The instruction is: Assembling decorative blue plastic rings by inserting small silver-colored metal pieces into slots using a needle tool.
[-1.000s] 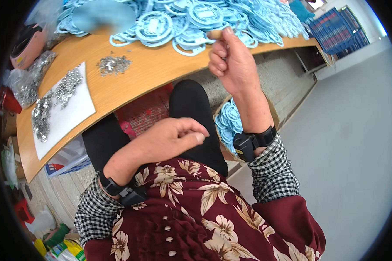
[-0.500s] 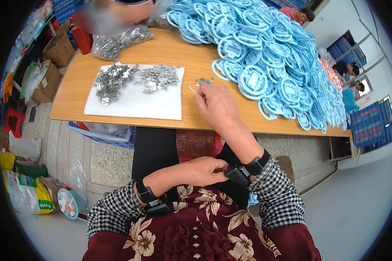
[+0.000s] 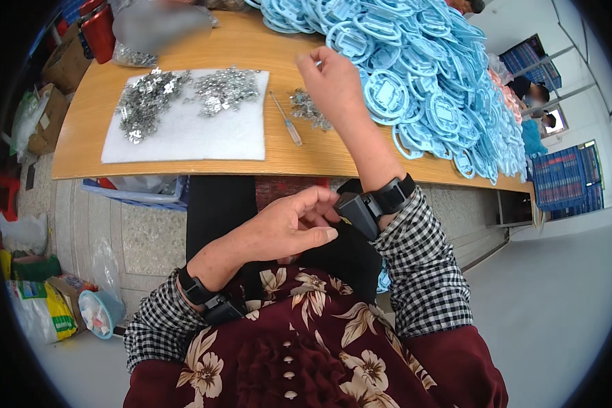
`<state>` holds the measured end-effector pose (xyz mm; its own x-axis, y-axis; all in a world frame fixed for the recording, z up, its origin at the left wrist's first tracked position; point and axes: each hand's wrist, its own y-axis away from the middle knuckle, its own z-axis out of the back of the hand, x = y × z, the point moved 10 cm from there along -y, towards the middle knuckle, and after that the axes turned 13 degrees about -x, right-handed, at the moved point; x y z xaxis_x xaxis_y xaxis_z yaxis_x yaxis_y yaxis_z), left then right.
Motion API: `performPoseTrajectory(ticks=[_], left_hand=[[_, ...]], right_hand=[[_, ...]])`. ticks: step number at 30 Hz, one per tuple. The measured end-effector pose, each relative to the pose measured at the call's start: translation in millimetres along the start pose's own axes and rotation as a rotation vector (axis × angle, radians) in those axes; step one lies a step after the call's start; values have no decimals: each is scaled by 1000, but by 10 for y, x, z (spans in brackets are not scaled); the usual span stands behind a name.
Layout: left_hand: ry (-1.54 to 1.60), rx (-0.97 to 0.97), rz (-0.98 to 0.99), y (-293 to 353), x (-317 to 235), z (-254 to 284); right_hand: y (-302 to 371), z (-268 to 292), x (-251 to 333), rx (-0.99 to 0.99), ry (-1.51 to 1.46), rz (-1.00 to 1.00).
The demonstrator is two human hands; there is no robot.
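My right hand (image 3: 333, 81) is above the table beside the heap of light blue plastic ring-shaped parts (image 3: 386, 95). Its fingers are loosely bent, with a gap by the thumb and nothing visible in them; some fingertips are hidden. A small screwdriver (image 3: 292, 129) with a clear handle lies on the wood between the white pad (image 3: 245, 146) and a small pile of metal pieces (image 3: 306, 107). My left hand (image 3: 296, 221) is over my lap near the right wrist, fingers spread and empty. Two piles of shiny metal pieces (image 3: 146, 102) rest on the pad.
A red bottle (image 3: 98, 30) and a bag of metal pieces (image 3: 134, 56) are at the table's far left. Under the front edge sits a blue crate (image 3: 132, 194). A light blue bin (image 3: 102, 314) stands on the floor at left. Other people are at the far right.
My right hand has let go of the screwdriver, which now lies on the table, and has moved away from me. My left hand's fingers have spread. The view has shifted.
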<state>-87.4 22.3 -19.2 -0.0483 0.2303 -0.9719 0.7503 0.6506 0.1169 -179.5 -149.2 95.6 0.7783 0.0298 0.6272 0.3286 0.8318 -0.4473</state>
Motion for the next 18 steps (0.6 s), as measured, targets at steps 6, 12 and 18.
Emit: performPoseTrajectory(ticks=[6,12,18], left_hand=[[391,92,119,-52,-219,-441],[398,52,205,-94,2,-692],[507,5,262,-100,-122,-772]], right_hand=[[-210,225,-63,-65,-434,-135],[-270,326,-318,-123,-517,-245],[-290,464,-338,-283,-350,-48]])
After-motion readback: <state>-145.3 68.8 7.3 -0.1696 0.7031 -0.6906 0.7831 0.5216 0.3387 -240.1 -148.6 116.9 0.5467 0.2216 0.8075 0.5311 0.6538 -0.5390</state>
